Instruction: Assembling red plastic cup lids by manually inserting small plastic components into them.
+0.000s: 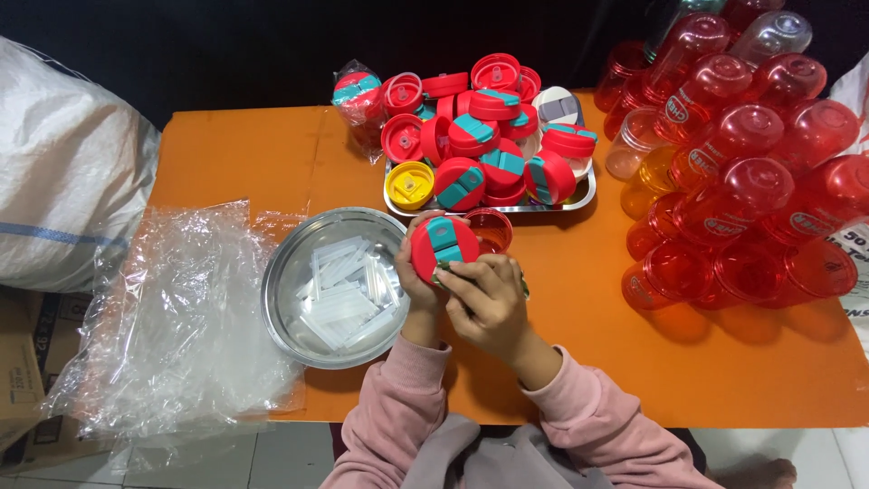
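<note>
Fingers of left hand (415, 276) and right hand (484, 303) clamped on red lid (443, 246) (teal flap), seemingly over cup.

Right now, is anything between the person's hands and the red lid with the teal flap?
Nothing visible. The left hand grips the red lid from its left side, and the right hand touches its lower edge. Behind it stands a red cup, mostly hidden.

1. At frame centre: lid (444, 246) held between both hands, left hand (415, 276) and right hand (484, 299).
2. Left of them: bowl (290, 299) on worktop (226, 163), strips (348, 290) inside.
3. Behind, upper centre: tray (584, 195) heaped with lids.
4. At right: stacked bottles (742, 172).
5. Far left: plastic sheets (181, 326).
</note>
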